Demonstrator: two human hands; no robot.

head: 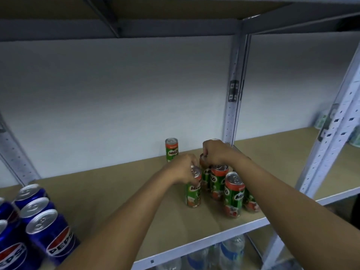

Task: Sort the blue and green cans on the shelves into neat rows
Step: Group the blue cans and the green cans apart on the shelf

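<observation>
Blue cans [46, 232], labelled Pepsi, stand upright in a tight cluster at the lower left of the shelf board [120, 193], their silver tops touching or nearly so; the cluster runs off the left edge of the view. Right of them lies bare board, crossed by the person's left forearm. A lone green can [171, 150], labelled Milo, stands upright near the back wall [116, 94], apart from the rest. Left hand [185, 168]: fingers curled down over the top rim of an upright green can, the held front can [193, 189], which stands on the board at the left edge of the green group. Right hand [216, 152]: fingers curled over the top of a rear green can [204, 162], largely hidden behind the hand; whether this can rests on the board cannot be told. Just right of the hands, more green cans [233, 193] stand upright and close together near the front edge. A perforated metal upright [233, 94] rises behind the group. Below the board, clear plastic bottles [231, 250] show, blurred. At far right, pale green packages [322, 119] sit on the adjoining shelf, partly hidden by a post.
</observation>
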